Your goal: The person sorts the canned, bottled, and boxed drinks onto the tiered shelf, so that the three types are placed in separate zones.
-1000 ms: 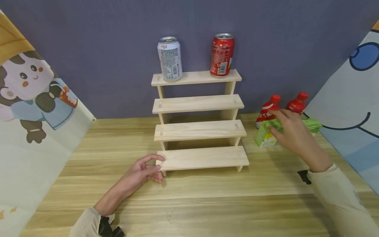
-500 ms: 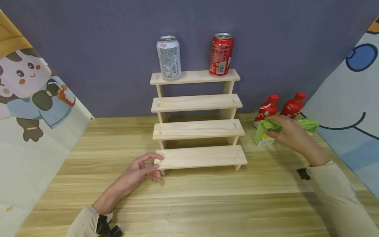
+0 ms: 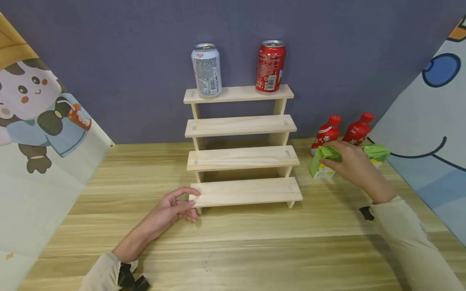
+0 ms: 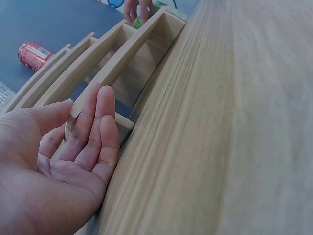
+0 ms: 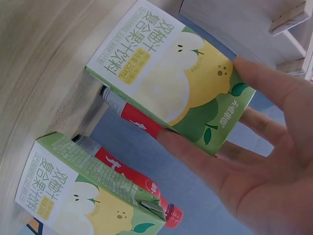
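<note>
My left hand (image 3: 169, 211) pinches the left end of the lowest step of a wooden tiered shelf (image 3: 247, 192); the thumb and fingers also show at that end in the left wrist view. Over at the right, my right hand (image 3: 358, 166) grips the upper part of a green and yellow juice carton (image 5: 178, 73) from above. It stands upright beside the shelf. Behind it, partly hidden by the hand, is a second juice carton (image 5: 80, 193) of the same kind. Two red-capped bottles, one nearer (image 3: 326, 131) and one farther right (image 3: 358, 130), stand behind the cartons.
On the shelf's top step stand a white can (image 3: 206, 72) at the left and a red can (image 3: 271, 66) at the right. A dark wall (image 3: 153, 81) rises behind. Printed side panels (image 3: 418, 121) border the wooden table (image 3: 255, 246).
My right hand has lowered onto the nearer juice carton and its fingers have closed round the top. My left hand keeps its hold on the shelf. The head view has shifted slightly.
</note>
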`<state>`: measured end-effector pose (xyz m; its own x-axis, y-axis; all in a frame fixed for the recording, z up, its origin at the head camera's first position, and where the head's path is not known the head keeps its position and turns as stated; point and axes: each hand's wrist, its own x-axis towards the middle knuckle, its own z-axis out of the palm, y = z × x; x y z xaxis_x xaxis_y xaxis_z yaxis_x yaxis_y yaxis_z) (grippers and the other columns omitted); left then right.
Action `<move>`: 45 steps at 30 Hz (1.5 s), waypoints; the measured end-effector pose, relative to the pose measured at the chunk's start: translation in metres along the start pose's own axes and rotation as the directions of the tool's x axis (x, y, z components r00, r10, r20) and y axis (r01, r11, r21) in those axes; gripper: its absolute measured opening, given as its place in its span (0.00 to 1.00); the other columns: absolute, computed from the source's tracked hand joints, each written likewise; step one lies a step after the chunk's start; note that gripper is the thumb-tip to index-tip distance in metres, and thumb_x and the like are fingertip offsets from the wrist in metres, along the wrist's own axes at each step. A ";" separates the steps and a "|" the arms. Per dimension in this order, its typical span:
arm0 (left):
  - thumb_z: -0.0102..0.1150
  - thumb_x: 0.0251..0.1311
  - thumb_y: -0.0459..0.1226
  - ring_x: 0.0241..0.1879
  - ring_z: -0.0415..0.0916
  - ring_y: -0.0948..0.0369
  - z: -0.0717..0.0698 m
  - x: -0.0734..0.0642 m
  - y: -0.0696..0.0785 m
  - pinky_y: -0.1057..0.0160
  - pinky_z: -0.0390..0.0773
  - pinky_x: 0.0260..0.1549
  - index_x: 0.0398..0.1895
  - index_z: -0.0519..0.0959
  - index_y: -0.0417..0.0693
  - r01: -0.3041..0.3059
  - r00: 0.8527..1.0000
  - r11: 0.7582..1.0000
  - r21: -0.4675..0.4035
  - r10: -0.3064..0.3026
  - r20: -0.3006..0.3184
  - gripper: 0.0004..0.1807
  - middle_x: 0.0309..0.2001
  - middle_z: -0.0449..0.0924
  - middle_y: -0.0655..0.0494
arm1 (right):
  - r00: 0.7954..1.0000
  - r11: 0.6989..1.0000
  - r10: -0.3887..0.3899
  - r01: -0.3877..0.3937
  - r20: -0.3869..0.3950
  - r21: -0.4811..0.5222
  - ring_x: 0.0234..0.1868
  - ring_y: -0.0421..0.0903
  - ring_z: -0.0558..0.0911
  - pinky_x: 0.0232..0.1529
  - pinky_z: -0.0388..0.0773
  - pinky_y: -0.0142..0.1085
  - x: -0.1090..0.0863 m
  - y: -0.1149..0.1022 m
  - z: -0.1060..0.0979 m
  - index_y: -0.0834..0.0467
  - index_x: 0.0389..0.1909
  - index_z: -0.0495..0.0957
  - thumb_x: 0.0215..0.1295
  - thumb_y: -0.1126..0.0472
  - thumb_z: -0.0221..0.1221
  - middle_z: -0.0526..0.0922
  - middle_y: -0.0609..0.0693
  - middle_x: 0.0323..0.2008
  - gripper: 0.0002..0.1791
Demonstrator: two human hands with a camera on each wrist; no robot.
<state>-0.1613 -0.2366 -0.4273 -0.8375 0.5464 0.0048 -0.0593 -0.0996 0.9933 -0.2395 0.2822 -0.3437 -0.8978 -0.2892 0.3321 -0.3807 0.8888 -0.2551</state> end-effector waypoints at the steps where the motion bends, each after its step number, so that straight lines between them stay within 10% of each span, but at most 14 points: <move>1: 0.48 0.74 0.32 0.37 0.84 0.52 0.000 0.000 0.000 0.53 0.85 0.44 0.65 0.67 0.37 -0.003 1.000 1.000 -0.002 0.003 0.002 0.19 0.34 0.87 0.47 | 1.000 1.000 -0.003 0.003 -0.007 -0.005 0.52 0.69 0.79 0.49 0.76 0.65 0.000 0.000 0.000 0.68 0.57 0.75 0.58 0.59 0.71 0.79 0.69 0.54 0.29; 19: 0.49 0.74 0.32 0.37 0.84 0.50 0.000 -0.001 0.001 0.51 0.84 0.45 0.65 0.67 0.37 0.001 1.000 1.000 0.003 -0.001 -0.002 0.19 0.34 0.86 0.44 | 0.995 0.999 -0.020 0.016 -0.095 -0.046 0.32 0.60 0.83 0.32 0.80 0.57 0.001 0.003 0.003 0.69 0.51 0.80 0.53 0.58 0.73 0.84 0.69 0.42 0.27; 28: 0.49 0.74 0.32 0.37 0.84 0.51 0.000 -0.001 0.001 0.53 0.85 0.44 0.65 0.67 0.37 0.007 1.000 1.000 0.001 -0.007 -0.007 0.19 0.33 0.86 0.46 | 0.994 0.999 0.010 -0.014 -0.113 -0.035 0.39 0.64 0.83 0.38 0.79 0.60 0.000 -0.001 0.001 0.67 0.51 0.81 0.54 0.58 0.70 0.83 0.68 0.47 0.25; 45: 0.49 0.75 0.33 0.37 0.84 0.52 0.001 -0.001 -0.001 0.52 0.85 0.44 0.65 0.67 0.37 0.000 1.000 1.000 0.019 0.000 -0.018 0.19 0.34 0.86 0.46 | 0.970 1.000 -0.023 0.023 -0.241 -0.003 0.25 0.56 0.81 0.31 0.80 0.56 0.000 -0.022 -0.007 0.68 0.54 0.80 0.57 0.62 0.65 0.82 0.67 0.51 0.23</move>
<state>-0.1600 -0.2357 -0.4276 -0.8472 0.5313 0.0032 -0.0489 -0.0840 0.9953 -0.2293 0.2647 -0.3321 -0.8091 -0.2149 0.5470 -0.4002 0.8831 -0.2449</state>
